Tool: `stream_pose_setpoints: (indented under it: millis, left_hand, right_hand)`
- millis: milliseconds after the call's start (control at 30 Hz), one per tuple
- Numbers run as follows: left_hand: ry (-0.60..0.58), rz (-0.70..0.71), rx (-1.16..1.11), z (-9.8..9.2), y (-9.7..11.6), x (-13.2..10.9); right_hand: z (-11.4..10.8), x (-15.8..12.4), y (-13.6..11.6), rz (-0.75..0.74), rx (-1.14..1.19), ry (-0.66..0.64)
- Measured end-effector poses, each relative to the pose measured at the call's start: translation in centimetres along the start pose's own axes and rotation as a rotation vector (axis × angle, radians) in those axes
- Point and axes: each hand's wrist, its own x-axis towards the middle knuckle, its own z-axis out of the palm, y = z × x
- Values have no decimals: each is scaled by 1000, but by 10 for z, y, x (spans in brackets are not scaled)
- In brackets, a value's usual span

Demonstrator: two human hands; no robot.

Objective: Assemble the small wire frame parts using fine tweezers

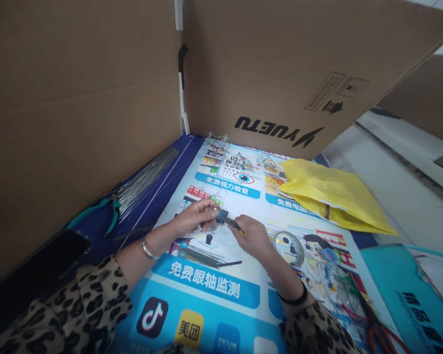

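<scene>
In the head view my left hand (199, 216) pinches a thin wire ring (217, 230) that hangs in a loop below the fingertips. My right hand (254, 237) is wrapped round a pair of pliers (229, 221), whose handles are mostly hidden in the palm. The dark jaws reach the top of the ring beside my left fingertips. Whether they grip the wire is too small to tell. Beneath both hands lies a printed poster sheet (214, 302). A roll of clear tape (299, 251) rests on it, right of my right forearm.
Cardboard walls (280, 64) stand behind and to the left. Teal-handled pliers (112, 216) and a bundle of straight wires (143, 182) lie left. At the right are a yellow bag (332, 191), tangled wire (339, 285), red-handled scissors (378, 332) and a teal packet (406, 290).
</scene>
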Motion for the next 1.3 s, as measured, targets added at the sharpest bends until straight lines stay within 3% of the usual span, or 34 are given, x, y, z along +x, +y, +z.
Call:
stream_pose_setpoints:
  millis: [733,900,1100,1300]
  left_hand:
    - [52,-20,33,1,-3,2]
    - [156,34,-94,0,-7,6]
    - [182,40,-116,-1,-9,8]
    - [194,51,-144,-2,-12,8]
  right_hand:
    - [2,1,-5,59,-43,57]
    - [5,2,-2,76,72,124]
    - [4,1,-2,-23,166,154]
    - [0,-2,-12,-165,158,47]
